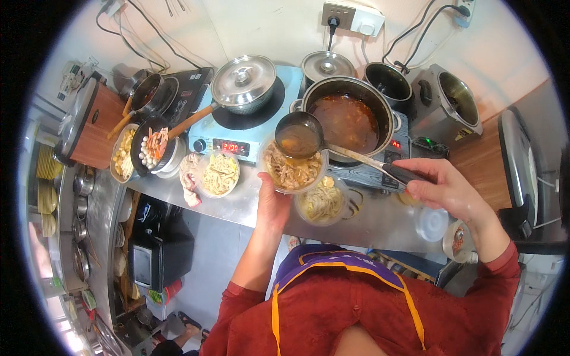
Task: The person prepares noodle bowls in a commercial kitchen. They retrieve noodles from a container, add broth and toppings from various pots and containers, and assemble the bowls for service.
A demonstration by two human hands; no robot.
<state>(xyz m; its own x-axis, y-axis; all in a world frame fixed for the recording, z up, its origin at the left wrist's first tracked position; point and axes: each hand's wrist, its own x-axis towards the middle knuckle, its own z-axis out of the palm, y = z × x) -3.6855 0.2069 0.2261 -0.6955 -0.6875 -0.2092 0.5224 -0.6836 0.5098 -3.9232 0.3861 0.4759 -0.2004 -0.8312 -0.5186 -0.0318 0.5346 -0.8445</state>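
Note:
My left hand (270,204) grips a clear plastic tub (321,171) from its near left side. Cooked meat pieces (289,169) in broth fill much of it. In my right hand (445,189) is the black handle of a metal ladle (299,135). The ladle's bowl holds brown broth and sits over the tub's far rim. Behind it stands a large steel pot (304,101) of reddish-brown soup (349,127). Just below the held tub, another clear tub (318,220) contains noodles and vegetables. A similar tub of noodles (219,174) rests further left on the steel counter.
A lidded pan (244,82) sits on a blue induction cooker (200,130). Left of it, a black pan (153,149) holds mushrooms and sliced meat. Scissors (355,202), a crumpled cloth (190,178) and a plastic lid (432,224) lie on the counter. A deep fryer (445,104) stands at right.

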